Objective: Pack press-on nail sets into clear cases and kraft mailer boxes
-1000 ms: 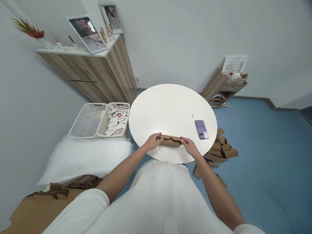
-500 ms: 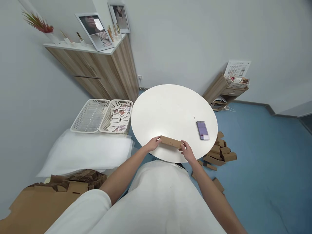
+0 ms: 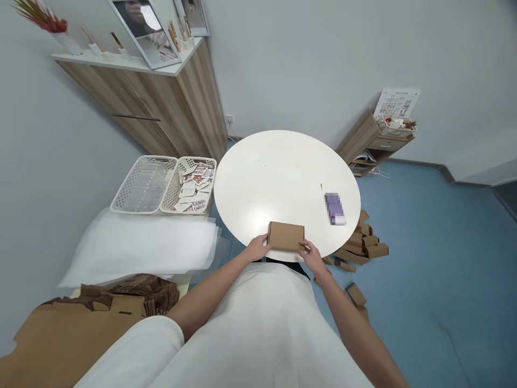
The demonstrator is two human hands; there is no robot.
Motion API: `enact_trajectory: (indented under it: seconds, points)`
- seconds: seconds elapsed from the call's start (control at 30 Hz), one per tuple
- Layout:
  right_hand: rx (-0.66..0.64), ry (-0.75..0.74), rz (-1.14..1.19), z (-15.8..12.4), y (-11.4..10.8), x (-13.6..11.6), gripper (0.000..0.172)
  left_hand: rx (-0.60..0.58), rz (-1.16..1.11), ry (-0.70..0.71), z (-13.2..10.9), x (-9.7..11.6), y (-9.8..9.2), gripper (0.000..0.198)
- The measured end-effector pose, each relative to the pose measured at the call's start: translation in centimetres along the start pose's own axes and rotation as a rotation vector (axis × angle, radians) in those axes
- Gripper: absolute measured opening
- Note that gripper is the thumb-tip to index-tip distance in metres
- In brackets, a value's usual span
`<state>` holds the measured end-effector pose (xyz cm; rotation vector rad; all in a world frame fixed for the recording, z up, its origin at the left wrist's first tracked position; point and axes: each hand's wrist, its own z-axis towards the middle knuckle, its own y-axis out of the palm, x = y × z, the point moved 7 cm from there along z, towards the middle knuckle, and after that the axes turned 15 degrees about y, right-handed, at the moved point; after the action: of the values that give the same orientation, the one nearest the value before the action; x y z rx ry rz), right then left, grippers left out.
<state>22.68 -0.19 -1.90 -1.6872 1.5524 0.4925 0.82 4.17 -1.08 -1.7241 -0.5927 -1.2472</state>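
Observation:
A flat brown cardboard box (image 3: 286,236), closed, is at the near edge of the round white table (image 3: 278,172), its broad face turned up. My left hand (image 3: 257,248) grips its left end, and my right hand (image 3: 311,255) grips the right end near the front corner. Both hands are closed on the box; some fingertips are hidden beneath or behind it. To the right on the tabletop lies a purple item (image 3: 335,208), blurred by pixels, with a small dark thin object (image 3: 321,187) above it.
Left of the table stand a white basket of clear plastic pieces (image 3: 147,186) and a basket of printed packets (image 3: 194,186). White sheets (image 3: 141,245) and flattened cardboard (image 3: 76,334) lie nearer me. Folded brown boxes (image 3: 361,242) are heaped on the blue floor at right.
The box has been tilted between my hands: before, its narrow side faced me, and now its broad face shows. Both hands still hold its ends. The camera view has shifted slightly.

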Motion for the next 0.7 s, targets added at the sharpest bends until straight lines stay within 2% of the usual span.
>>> enact_trajectory:
  seconds: [0.13, 0.23, 0.33, 0.47, 0.6, 0.7]
  points:
    - [0.039, 0.059, 0.006, 0.1, -0.8, 1.0, 0.057, 0.046, 0.129, -0.172, 0.2, -0.8, 0.1, 0.052]
    - [0.087, 0.120, -0.065, 0.4, -1.7, 1.3, 0.066, 0.065, 0.125, -0.229, 0.1, -1.3, 0.6, 0.059]
    - [0.108, 0.157, -0.142, 1.2, -2.5, 0.7, 0.067, 0.110, 0.136, -0.259, 0.2, -1.6, 0.7, 0.065]
    - [0.111, 0.135, -0.205, 2.6, -2.8, -0.7, 0.063, 0.154, 0.174, -0.291, 1.1, -1.6, 0.1, 0.068]
    - [0.070, 0.098, -0.250, 3.5, -2.0, -0.9, 0.062, 0.128, 0.223, -0.251, 2.7, -1.0, -0.1, 0.058]
    - [0.021, 0.068, -0.217, 3.2, -2.2, -0.5, 0.062, 0.112, 0.248, -0.238, 3.5, -0.1, 0.7, 0.051]
